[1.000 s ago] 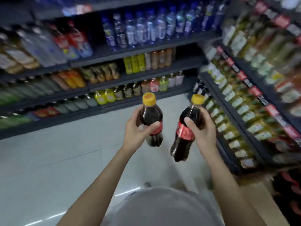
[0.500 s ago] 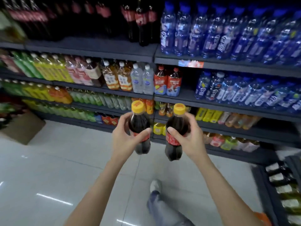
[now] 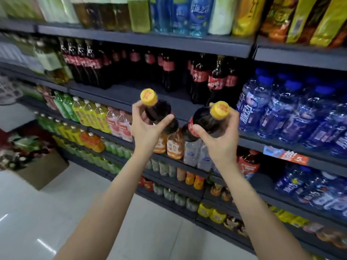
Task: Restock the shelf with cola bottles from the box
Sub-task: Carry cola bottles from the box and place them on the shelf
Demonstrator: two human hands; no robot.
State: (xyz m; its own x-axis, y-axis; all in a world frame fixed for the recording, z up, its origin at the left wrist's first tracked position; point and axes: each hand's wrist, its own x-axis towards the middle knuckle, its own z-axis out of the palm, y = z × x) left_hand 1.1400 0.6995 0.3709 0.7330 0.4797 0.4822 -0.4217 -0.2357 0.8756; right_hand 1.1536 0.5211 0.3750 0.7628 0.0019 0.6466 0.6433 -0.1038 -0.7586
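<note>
Yellow caps topped the two cola bottles, one gripped in each hand. Half a second earlier both were held low before the juice and water rows; now they had been lifted to the level of the cola shelf (image 3: 131,94), just in front of its bare dark patch between standing cola rows, so placing looked imminent. The left hand (image 3: 145,128) curled its fingers and thumb round the neck and shoulder of the left bottle (image 3: 159,111). The right hand (image 3: 219,136) wrapped the right bottle (image 3: 203,119) likewise, tilted rightward. Both bottles were smooth dark plastic, rounded, with red labels. The cardboard box (image 3: 40,171) sat on the glossy floor, far left.
</note>
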